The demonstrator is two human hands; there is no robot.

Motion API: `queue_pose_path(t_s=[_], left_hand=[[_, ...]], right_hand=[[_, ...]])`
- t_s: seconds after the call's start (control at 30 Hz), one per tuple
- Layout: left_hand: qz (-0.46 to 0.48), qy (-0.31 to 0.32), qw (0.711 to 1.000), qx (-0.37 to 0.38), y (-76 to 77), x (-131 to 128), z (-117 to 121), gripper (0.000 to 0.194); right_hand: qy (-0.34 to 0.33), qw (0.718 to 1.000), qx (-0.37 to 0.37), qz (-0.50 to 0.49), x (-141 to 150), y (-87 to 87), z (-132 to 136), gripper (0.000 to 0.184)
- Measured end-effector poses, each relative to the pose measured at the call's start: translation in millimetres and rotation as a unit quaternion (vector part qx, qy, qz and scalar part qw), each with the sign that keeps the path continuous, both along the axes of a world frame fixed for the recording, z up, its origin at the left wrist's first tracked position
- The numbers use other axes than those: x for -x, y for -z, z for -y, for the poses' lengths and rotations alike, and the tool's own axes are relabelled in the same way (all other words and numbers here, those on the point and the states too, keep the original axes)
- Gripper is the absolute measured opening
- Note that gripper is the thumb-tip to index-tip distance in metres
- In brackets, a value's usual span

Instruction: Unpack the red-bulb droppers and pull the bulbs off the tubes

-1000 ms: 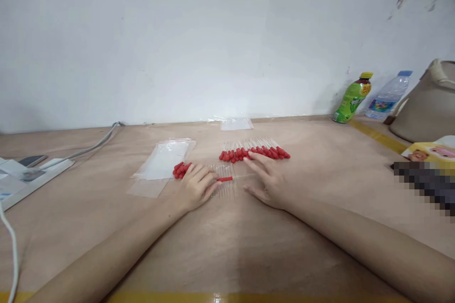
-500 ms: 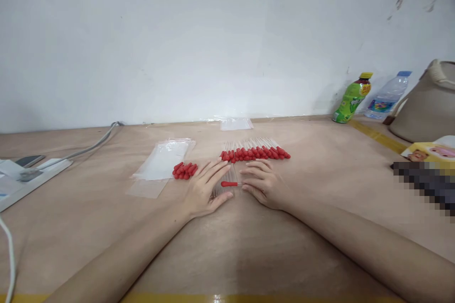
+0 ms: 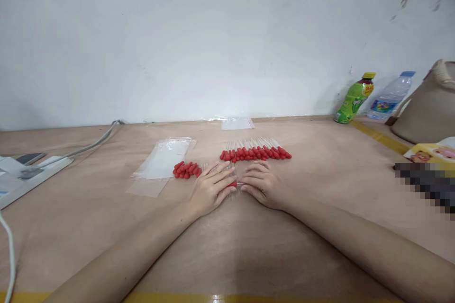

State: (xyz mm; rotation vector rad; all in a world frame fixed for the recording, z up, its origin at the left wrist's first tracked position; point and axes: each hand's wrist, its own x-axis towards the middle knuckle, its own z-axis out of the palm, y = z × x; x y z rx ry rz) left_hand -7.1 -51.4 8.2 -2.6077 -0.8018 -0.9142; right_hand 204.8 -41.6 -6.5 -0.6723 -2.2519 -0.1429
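Note:
Between my hands lies a dropper, its red rubber bulb point(image 3: 233, 184) mostly covered by my left hand point(image 3: 214, 185). The thumb and fingers of that hand close around the bulb. Beside it, my right hand point(image 3: 261, 183) has its thumb and fingers together at the clear tube end, which they largely hide. Just beyond my fingertips is a row of droppers point(image 3: 256, 153), red bulbs toward me and clear tubes pointing to the wall. A smaller heap of red-bulbed droppers point(image 3: 185, 170) lies left of my left hand. Some clear tubes show under my left fingers.
Clear plastic bags point(image 3: 165, 157) are stacked at the left, with another bag point(image 3: 237, 124) by the wall. A green bottle point(image 3: 354, 98), a water bottle point(image 3: 389, 97) and a beige bag point(image 3: 421, 109) stand at the right. A power strip point(image 3: 53, 170) lies far left.
My left hand has moved slightly right and closed over the red bulb, which was bare between the hands before. My right hand has stayed nearly in place.

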Motion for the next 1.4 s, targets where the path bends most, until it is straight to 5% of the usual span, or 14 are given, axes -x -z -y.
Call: queue_pose_path(t_s=[0.47,1.13,1.4], left_hand=[[-0.005,0.040,0.999,-0.026,1.2,0.0,1.2,0.023],[-0.053,0.035,0.998,-0.009,-10.7,0.5,9.5,0.014],[-0.049,0.052,0.997,-0.042,-8.6,1.9,11.3,0.011]], right_hand=[[-0.069,0.997,0.039,-0.004,5.5,2.8,1.6,0.016],[-0.086,0.984,-0.150,0.041,-2.1,-0.5,1.1,0.017],[-0.104,0.985,-0.134,0.042,-11.3,-0.7,3.1,0.021]])
